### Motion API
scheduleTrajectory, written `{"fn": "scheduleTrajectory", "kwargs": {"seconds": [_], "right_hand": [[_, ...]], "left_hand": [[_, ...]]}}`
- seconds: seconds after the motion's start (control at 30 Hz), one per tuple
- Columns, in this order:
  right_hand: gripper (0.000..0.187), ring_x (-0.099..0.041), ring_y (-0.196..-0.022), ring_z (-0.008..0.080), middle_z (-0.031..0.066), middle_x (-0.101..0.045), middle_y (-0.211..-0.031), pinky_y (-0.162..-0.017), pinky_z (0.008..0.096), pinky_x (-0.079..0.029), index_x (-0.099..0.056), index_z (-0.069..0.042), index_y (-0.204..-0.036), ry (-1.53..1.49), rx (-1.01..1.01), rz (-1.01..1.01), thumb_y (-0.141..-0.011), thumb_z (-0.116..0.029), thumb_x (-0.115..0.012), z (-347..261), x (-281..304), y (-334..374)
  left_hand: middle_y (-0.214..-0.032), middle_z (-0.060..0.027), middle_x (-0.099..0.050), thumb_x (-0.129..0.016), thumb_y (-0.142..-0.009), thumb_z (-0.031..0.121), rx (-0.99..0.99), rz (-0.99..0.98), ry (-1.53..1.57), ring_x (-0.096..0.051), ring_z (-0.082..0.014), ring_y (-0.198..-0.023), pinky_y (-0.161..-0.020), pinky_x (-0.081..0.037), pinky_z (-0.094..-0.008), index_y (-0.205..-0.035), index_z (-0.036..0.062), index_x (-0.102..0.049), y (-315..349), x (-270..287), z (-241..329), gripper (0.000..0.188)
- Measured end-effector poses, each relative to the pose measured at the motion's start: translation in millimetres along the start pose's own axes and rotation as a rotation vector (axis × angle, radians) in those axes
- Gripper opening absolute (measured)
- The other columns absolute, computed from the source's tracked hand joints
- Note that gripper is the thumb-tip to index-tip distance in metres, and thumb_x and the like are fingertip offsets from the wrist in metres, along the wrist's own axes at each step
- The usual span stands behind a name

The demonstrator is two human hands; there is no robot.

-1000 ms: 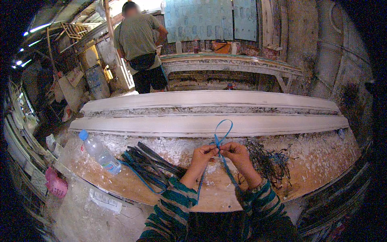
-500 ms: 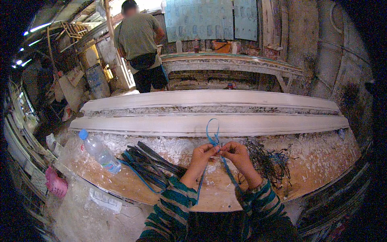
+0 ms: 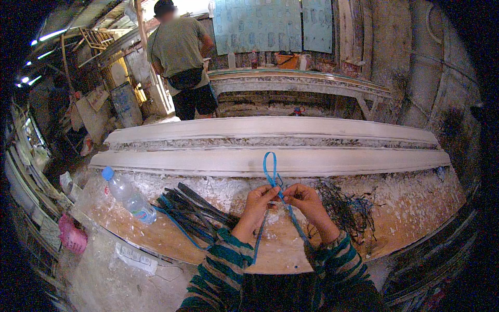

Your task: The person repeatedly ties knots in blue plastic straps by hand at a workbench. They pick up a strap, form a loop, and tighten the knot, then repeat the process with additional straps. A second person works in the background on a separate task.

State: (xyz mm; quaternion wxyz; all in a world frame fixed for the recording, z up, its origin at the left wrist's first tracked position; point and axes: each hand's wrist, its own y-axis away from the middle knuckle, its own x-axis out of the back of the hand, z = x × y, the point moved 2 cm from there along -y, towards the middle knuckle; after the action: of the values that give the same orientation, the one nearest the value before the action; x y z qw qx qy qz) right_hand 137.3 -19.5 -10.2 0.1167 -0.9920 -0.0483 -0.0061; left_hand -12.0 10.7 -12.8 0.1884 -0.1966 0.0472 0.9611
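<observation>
The left hand (image 3: 258,204) has its grip closed on a thin blue strip (image 3: 272,180), with the thumb and a finger squeezing it. The right hand (image 3: 311,204) is just beside it, its grip pinching the same strip. The blue strip is in the middle, above the near part of the wooden tabletop (image 3: 280,252). It makes a tall loop over the fingers — and its two long ends hang down toward the near edge.

To the left of the left hand lies a bunch of dark strips (image 3: 200,206), with some blue ones mixed in. Farther left, a clear bottle (image 3: 126,192) with a blue cap lies on its side. To the right of the right hand is a messy pile of thin dark strings (image 3: 354,212).

On the far side of the hands, two long white pieces (image 3: 332,159) lie one past the other. A pink basket (image 3: 74,238) is low down at the far left. Far off, a person in a green shirt (image 3: 179,46) stands — back turned to us.
</observation>
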Motion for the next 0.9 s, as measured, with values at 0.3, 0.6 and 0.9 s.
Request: {"fn": "scheduleTrajectory", "kwargs": {"seconds": [0.3,0.6,0.9], "right_hand": [[0.023,-0.055,-0.081,0.0167,0.0062,-0.058,-0.085,-0.071,0.0277,-0.044,-0.058,-0.006,-0.094,0.372,0.311,0.051,-0.072,0.002,-0.058,-19.2,-8.0,7.0],[0.024,-0.056,-0.079,0.0247,0.0104,-0.057,-0.083,-0.069,0.0325,-0.046,-0.062,-0.006,-0.085,0.629,0.432,0.107,-0.063,0.003,-0.063,-28.1,-12.7,8.2],[0.007,-0.055,-0.070,0.0137,0.0044,-0.059,-0.076,-0.065,0.0261,-0.044,-0.059,-0.003,-0.081,0.225,0.136,0.262,-0.075,-0.005,-0.061,-8.0,-8.4,5.9]], "left_hand": [[-0.070,-0.0005,-0.058,-0.060,-0.078,0.024,-0.016,0.028,-0.016,-0.053,-0.0086,-0.064,-0.051,-0.041,-0.0213,-0.080,0.0071,-0.058,-0.4,2.0,1.5,0.017],[-0.070,0.0006,-0.058,-0.059,-0.079,0.024,-0.001,0.037,-0.038,-0.052,-0.0075,-0.063,-0.052,-0.040,-0.0208,-0.078,0.0077,-0.058,0.7,0.8,2.4,0.016],[-0.071,-0.0011,-0.058,-0.061,-0.078,0.022,-0.070,-0.003,-0.094,-0.052,-0.0082,-0.064,-0.049,-0.041,-0.0209,-0.080,0.0060,-0.059,-1.2,-0.6,-1.5,0.017]]}}
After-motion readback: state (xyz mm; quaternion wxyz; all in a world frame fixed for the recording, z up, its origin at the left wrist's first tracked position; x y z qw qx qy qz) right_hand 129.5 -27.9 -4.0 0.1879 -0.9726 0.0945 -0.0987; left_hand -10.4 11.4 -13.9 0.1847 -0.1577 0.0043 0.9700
